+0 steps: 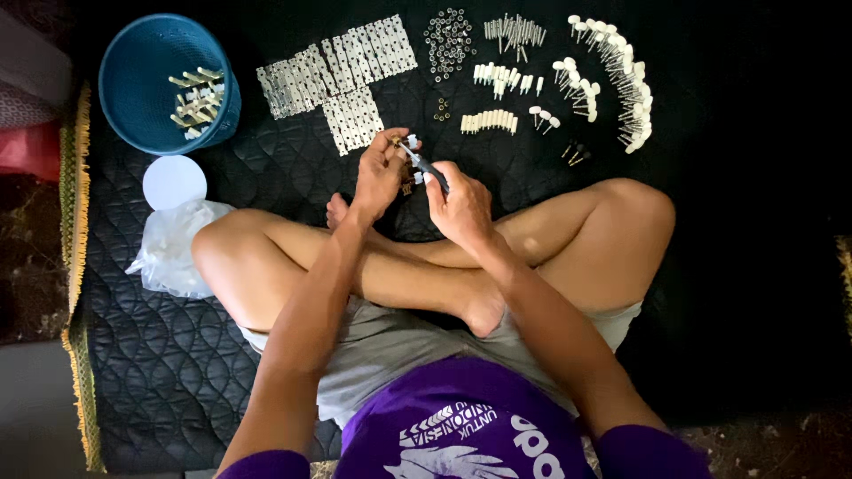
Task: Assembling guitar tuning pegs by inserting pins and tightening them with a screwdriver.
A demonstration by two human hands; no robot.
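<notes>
Hands at work above crossed bare legs, on a black quilted mat (160,372). Left hand (380,173) raised, fingers pinched shut around a small brass-coloured assembly (399,144) with a white piece at its tip; exact form too small to tell. Right hand (460,206) closed around a dark slim tool (429,168), tip angled up and left to meet the small assembly, touching it or nearly so. Both hands close together, just above the ankles, near the middle of the mat.

Beyond the hands, parts sorted in groups across the mat: flat white perforated strips (337,75) fanned in rows to the upper left of the hands; a heap of small metal rings (448,40) beside them; a bundle of thin metal pins (515,31) further right; short white pegs (490,120) in a neat row below, with another loose cluster above it; a long curved line of white-capped pins (617,75) at the far right. A few dark small pieces near that line, too small to name.

At upper left, a blue round basket (133,80) holding pale finished pieces. Just below it, a white round lid (174,182), touching a crumpled clear plastic bag (173,253) beside the left knee.
</notes>
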